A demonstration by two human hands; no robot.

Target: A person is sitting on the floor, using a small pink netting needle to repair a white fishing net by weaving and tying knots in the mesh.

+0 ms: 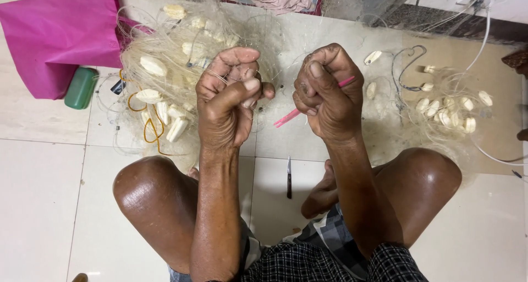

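Note:
My left hand (230, 95) is raised in a fist, gripping strands of a thin translucent fishing net (181, 56) that spreads over the tiled floor. A hand's width to its right, my right hand (325, 89) is also clenched, holding a pink netting needle (291, 115) and net strands pulled taut between both fists. White oval floats (153, 66) are tangled in the net heap at the left. A second bunch of floats (448, 109) lies at the right.
A small knife (289, 177) lies on the tiles between my bent knees. At upper left are a magenta bag (55, 34) and a green bottle (80, 87). An orange cord (148, 129) loops through the left heap. White cables (484, 40) run at right.

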